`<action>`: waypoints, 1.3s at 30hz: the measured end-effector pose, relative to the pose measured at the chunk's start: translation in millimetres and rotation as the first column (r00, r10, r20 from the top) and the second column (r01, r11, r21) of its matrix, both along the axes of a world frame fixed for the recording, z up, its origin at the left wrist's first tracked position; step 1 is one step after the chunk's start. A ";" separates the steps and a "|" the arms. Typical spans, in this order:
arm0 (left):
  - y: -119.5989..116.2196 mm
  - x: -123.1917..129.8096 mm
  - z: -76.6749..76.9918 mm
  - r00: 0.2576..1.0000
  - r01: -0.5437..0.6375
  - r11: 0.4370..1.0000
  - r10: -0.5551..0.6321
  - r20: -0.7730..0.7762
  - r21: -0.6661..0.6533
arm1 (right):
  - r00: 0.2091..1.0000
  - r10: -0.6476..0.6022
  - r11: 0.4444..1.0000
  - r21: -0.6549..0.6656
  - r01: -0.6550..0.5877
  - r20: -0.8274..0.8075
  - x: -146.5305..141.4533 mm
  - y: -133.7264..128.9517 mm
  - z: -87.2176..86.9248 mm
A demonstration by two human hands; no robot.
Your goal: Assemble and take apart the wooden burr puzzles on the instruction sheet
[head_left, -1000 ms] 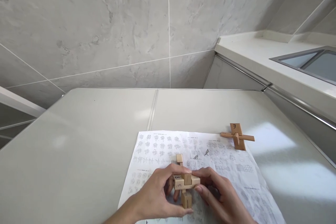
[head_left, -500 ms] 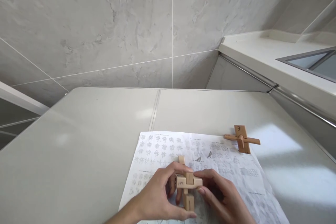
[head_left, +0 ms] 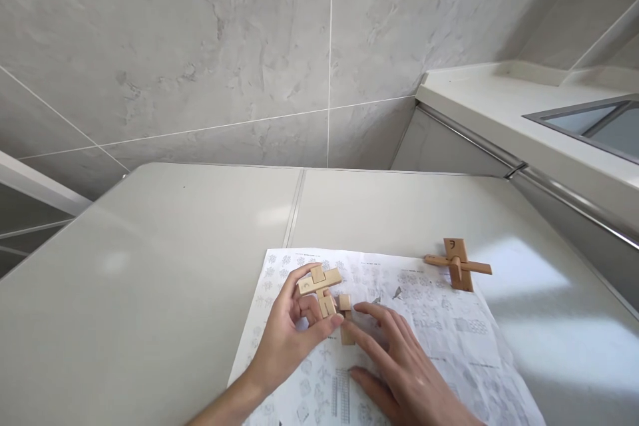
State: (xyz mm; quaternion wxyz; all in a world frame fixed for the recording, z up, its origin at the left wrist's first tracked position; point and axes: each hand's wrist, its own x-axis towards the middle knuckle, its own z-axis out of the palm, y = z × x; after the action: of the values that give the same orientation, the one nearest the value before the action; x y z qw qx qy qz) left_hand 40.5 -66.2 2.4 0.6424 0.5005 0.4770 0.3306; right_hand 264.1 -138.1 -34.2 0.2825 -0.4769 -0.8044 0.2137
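My left hand [head_left: 294, 326] is closed around a cluster of interlocked wooden puzzle pieces [head_left: 319, 284], lifted over the printed sheet [head_left: 329, 353]. Ink marks show on their pale faces. Just right of the cluster, a single notched wooden piece [head_left: 346, 331] is on the sheet, partly covered by fingers. My right hand [head_left: 404, 359] has its fingers spread, the index fingertip at or close to that piece; whether it touches is unclear. Farther right, an assembled wooden cross [head_left: 456, 265], marked with a dark figure, rests at the sheet's upper right edge.
The pale table [head_left: 164, 279] has a seam [head_left: 294, 210] running across it. A tiled grey wall [head_left: 224, 46] rises behind. To the right stands a white counter ledge [head_left: 479, 96] with a metal rail beneath. Rows of small puzzle drawings cover the sheet.
My left hand has moved up and left with the puzzle cluster, which is now tilted. My right hand has come off the cluster and opened beside the notched piece.
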 end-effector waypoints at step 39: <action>-3.6 5.0 -1.9 0.890 0.453 0.846 -0.410 -0.199 0.283 | 0.890 -0.081 0.899 -0.419 -0.129 -0.448 15.5 1.5 17.3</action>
State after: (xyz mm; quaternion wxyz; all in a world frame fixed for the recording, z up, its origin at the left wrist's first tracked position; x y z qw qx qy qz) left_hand 45.5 -69.8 0.5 0.5774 0.7132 0.3327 0.2172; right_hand 279.6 -136.5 -16.9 0.3454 -0.4544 -0.6530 0.4979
